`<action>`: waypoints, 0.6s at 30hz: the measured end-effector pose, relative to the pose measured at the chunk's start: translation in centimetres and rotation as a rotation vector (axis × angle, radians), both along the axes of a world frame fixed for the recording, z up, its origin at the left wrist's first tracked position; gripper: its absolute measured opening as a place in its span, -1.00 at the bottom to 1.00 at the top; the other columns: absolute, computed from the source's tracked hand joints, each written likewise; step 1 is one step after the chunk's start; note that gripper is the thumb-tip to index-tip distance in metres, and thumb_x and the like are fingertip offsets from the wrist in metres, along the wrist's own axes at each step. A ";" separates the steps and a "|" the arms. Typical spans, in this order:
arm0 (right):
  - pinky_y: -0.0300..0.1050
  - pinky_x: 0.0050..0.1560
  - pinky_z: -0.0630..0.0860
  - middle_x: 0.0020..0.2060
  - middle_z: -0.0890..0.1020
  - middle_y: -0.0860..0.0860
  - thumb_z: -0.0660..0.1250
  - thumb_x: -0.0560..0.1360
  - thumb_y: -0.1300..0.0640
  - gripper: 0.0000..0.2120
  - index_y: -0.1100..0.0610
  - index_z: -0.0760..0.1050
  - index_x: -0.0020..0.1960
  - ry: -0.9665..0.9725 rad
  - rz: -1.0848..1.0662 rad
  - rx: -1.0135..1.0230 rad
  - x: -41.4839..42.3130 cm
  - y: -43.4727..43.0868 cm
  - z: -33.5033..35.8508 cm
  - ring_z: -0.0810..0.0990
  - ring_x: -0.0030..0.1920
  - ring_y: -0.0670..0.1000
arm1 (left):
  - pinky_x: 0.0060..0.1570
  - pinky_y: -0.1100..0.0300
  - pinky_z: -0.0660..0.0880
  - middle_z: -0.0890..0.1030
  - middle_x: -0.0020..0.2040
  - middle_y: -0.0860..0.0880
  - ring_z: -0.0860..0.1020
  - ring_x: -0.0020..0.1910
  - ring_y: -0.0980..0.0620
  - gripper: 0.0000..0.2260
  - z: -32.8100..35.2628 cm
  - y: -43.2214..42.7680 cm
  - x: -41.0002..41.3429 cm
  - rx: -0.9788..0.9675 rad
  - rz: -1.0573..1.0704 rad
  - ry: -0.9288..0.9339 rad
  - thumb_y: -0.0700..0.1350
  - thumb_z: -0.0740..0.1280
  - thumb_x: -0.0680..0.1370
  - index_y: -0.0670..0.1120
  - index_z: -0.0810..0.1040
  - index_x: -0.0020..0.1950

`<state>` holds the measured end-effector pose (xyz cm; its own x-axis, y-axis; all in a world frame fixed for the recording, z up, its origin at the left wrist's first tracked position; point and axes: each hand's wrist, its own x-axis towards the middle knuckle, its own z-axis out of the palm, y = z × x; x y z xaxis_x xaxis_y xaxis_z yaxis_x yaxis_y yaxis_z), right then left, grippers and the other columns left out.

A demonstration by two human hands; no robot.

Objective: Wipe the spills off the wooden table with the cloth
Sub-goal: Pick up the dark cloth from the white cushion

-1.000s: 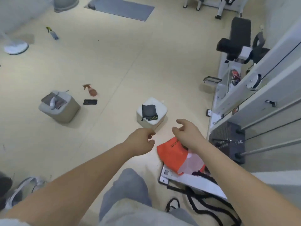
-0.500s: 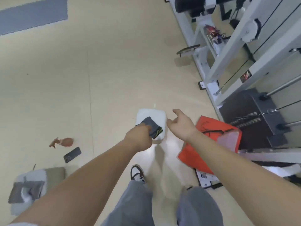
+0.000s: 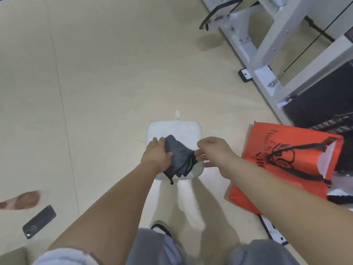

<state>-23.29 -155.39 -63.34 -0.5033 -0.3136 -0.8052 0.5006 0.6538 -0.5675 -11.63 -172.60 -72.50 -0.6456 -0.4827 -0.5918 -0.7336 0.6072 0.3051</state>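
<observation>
A dark grey cloth (image 3: 178,158) with a yellow-green edge lies bunched on top of a small white cube stool (image 3: 175,129) on the floor. My left hand (image 3: 156,154) is closed on the cloth's left side. My right hand (image 3: 214,152) reaches in from the right, its fingertips touching the cloth's right corner; whether they pinch it is hard to tell. No wooden table or spill shows in this view.
An orange bag (image 3: 282,165) lies on the floor right of the stool. A white gym machine frame (image 3: 267,54) stands at the upper right. A black phone (image 3: 39,221) and a blurred reddish spray bottle (image 3: 21,200) lie at the lower left. My legs and one shoe (image 3: 160,227) are below.
I have stepped up to the white stool and the view has tilted down. My left hand took hold of the cloth, and my right hand moved in to its right corner.
</observation>
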 end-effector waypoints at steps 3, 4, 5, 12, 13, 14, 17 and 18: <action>0.01 -0.06 0.57 0.04 0.72 0.19 0.25 0.60 0.16 -0.78 0.24 0.56 0.16 -0.015 -0.042 -0.006 -0.6 0.2 -2.6 0.64 -0.13 0.10 | 0.05 0.03 0.49 0.52 0.24 -0.04 0.53 0.18 -0.15 -0.51 -3.8 -0.5 0.1 0.110 0.181 -0.013 0.03 0.33 0.59 -0.07 0.23 0.43; 0.01 -0.07 0.58 0.03 0.73 0.20 0.25 0.60 0.16 -0.78 0.23 0.57 0.16 -0.016 -0.054 -0.007 -0.7 0.6 -3.2 0.64 -0.14 0.10 | 0.00 0.05 0.49 0.56 0.16 -0.03 0.55 0.09 -0.13 -0.61 -4.4 -0.3 0.3 0.109 0.212 -0.027 0.01 0.36 0.56 -0.07 0.31 0.30; 0.01 -0.06 0.58 0.02 0.73 0.19 0.26 0.60 0.15 -0.79 0.21 0.57 0.16 -0.016 -0.066 -0.007 -0.8 1.0 -3.3 0.65 -0.15 0.10 | -0.03 0.05 0.51 0.58 0.08 -0.04 0.56 0.02 -0.12 -0.71 -4.7 0.1 0.4 0.106 0.211 -0.046 -0.02 0.37 0.55 -0.07 0.37 0.17; 0.08 0.02 0.64 0.05 0.71 0.17 0.28 0.62 0.13 -0.87 0.12 0.56 0.11 -0.089 -0.222 0.013 -0.2 6.7 3.7 0.69 -0.09 0.13 | -0.45 0.19 0.42 0.37 -0.35 -0.01 0.39 -0.40 -0.07 -0.77 6.9 7.8 -1.2 0.475 0.476 0.184 -0.20 0.33 0.46 -0.08 0.28 -0.26; 0.11 0.06 0.65 0.12 0.69 0.16 0.29 0.61 0.10 -0.88 0.08 0.57 0.09 -0.094 -0.234 0.016 -0.1 7.5 5.8 0.69 0.00 0.15 | -0.48 0.19 0.42 0.36 -0.32 -0.04 0.37 -0.42 -0.07 -0.79 10.2 9.2 -2.0 0.534 0.493 0.227 -0.20 0.33 0.46 -0.10 0.28 -0.23; 0.13 0.09 0.65 0.15 0.66 0.14 0.30 0.61 0.05 -0.88 0.04 0.57 0.09 -0.100 -0.233 0.013 0.0 8.5 8.3 0.68 0.09 0.16 | -0.50 0.18 0.41 0.36 -0.30 -0.07 0.37 -0.41 -0.07 -0.80 13.7 10.6 -2.9 0.589 0.500 0.268 -0.20 0.32 0.46 -0.13 0.29 -0.22; 0.16 0.02 0.68 0.10 0.61 0.05 0.32 0.58 -0.19 -0.71 0.00 0.57 0.13 -0.216 -0.306 -0.053 -0.3 11.9 17.0 0.66 0.04 0.14 | -0.50 0.29 0.32 0.38 -0.29 -0.03 0.37 -0.37 0.00 -0.83 25.5 15.6 -5.1 0.679 0.487 0.381 -0.23 0.33 0.47 -0.11 0.34 -0.19; 0.11 -0.10 0.69 0.01 0.61 0.05 0.33 0.57 -0.24 -0.67 -0.01 0.59 0.12 -0.281 -0.377 -0.103 -0.4 13.3 20.3 0.68 -0.11 0.10 | -0.48 0.29 0.33 0.40 -0.28 -0.01 0.38 -0.38 0.04 -0.82 29.8 17.6 -5.5 0.703 0.479 0.398 -0.25 0.35 0.46 -0.09 0.35 -0.18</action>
